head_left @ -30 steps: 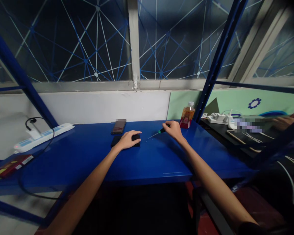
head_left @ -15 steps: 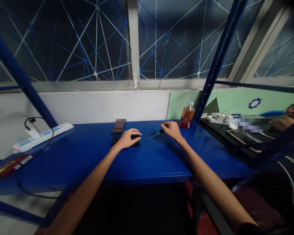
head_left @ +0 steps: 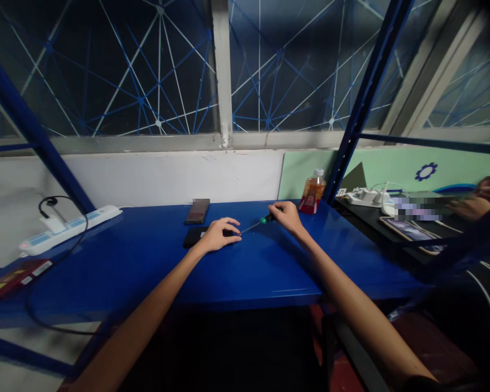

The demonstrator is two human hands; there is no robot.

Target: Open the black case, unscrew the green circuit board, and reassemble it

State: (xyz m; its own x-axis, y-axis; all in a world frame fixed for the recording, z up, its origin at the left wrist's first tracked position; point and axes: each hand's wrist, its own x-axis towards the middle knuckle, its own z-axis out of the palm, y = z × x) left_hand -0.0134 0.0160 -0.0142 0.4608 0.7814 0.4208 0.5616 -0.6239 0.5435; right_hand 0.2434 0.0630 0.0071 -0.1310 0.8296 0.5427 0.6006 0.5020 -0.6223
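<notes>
My right hand point(head_left: 287, 215) is closed around the black and green handle of a screwdriver point(head_left: 263, 220). Its thin metal shaft slants left and down, the tip ending close to my left fingertips. My left hand point(head_left: 220, 235) lies over a flat black object point(head_left: 193, 236), which it partly covers; a small light patch shows on that object beside the hand. The left thumb and fingers are apart, reaching past the object's right end around the screwdriver tip. Whether they touch the tip I cannot tell. A tiny bright speck point(head_left: 253, 233) is on the table under the shaft.
On the blue table point(head_left: 245, 277) lie a phone point(head_left: 197, 211), a white power strip point(head_left: 71, 230) with a black cable, and a dark red box point(head_left: 18, 279). A drink bottle point(head_left: 312, 191) stands at the back right. Beyond the blue frame, another person's hands point(head_left: 476, 204) are near phones and cables.
My left hand has shifted slightly right, bringing its fingertips to the screwdriver tip and uncovering more of the black object. The screwdriver has moved slightly left and up at its tip.
</notes>
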